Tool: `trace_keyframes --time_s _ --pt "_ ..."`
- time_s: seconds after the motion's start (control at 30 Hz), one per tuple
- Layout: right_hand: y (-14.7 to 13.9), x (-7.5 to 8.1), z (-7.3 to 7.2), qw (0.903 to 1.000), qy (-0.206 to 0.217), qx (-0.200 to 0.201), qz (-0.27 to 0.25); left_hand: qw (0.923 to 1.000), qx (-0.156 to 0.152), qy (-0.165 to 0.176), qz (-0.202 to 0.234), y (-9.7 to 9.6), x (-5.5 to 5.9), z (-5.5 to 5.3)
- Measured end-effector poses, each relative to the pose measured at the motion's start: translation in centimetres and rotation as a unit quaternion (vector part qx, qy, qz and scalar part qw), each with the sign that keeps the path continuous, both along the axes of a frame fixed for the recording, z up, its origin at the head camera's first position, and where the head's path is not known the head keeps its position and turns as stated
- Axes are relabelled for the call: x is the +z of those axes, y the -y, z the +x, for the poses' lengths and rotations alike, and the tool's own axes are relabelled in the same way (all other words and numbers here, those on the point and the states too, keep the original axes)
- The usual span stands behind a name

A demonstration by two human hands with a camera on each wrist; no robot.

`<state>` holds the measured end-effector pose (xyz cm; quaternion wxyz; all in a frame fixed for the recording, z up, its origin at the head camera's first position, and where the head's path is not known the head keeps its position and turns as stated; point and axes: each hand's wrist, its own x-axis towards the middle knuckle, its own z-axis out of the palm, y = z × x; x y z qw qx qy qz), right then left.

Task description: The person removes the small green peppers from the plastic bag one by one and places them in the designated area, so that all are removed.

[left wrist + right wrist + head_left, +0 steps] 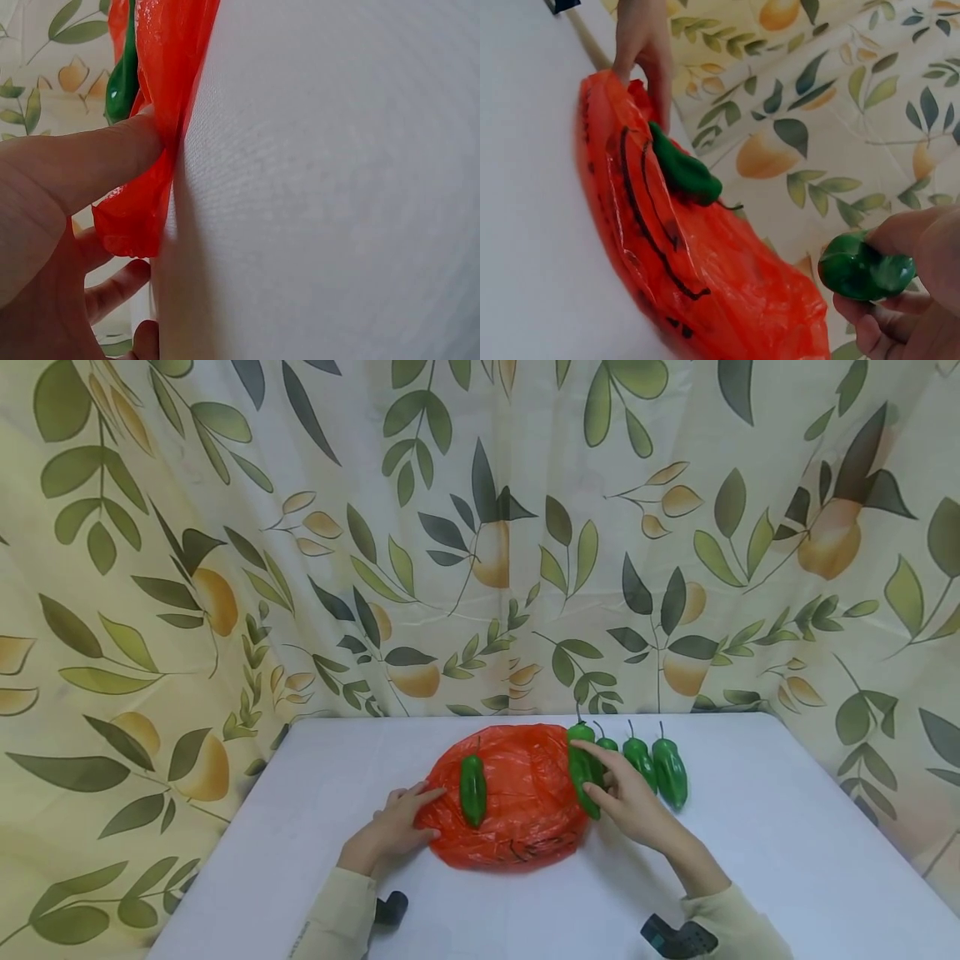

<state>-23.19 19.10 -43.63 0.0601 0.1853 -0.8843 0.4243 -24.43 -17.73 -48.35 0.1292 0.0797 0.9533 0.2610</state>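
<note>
A red plastic bag (525,793) lies spread on the table, with one green pepper (473,791) on its left part. At the bag's left edge my left hand (397,822) grips the plastic; the left wrist view shows the thumb (112,154) on it and other fingers on the far side. My right hand (630,797) holds a second green pepper (581,764) between thumb and fingers at the bag's right edge. In the right wrist view that held pepper (859,266) is apart from the bag.
Several more green peppers (669,768) stand in a row just right of the held one, partly behind my right hand. The white table (480,910) ends at a curtain (480,635) printed with leaves and fruit.
</note>
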Motion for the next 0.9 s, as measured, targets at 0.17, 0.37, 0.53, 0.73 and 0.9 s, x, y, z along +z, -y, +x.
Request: trace_keyframes --time_s 0.17,0.37,0.53,0.73,0.9 --pt "-0.5 0.1 -0.1 0.9999 0.009 -0.005 0.003 1.0 0.0 -0.001 0.001 0.0 0.0 0.0" --pt "-0.9 0.5 -0.1 0.9998 0.018 -0.002 -0.005 1.0 0.0 0.0 0.0 0.0 -0.1 0.0" --pt "-1.1 0.5 -0.2 0.9999 0.005 -0.012 0.01 1.0 -0.001 0.002 0.001 0.1 -0.1 -0.1" --pt "-1.7 0.5 -0.2 0.9994 0.008 -0.024 0.025 1.0 -0.003 0.005 0.001 0.1 -0.2 -0.1" --pt "-2.3 0.9 -0.3 0.9992 0.015 -0.028 0.025 1.0 -0.004 0.002 0.006 0.1 -0.1 -0.1"
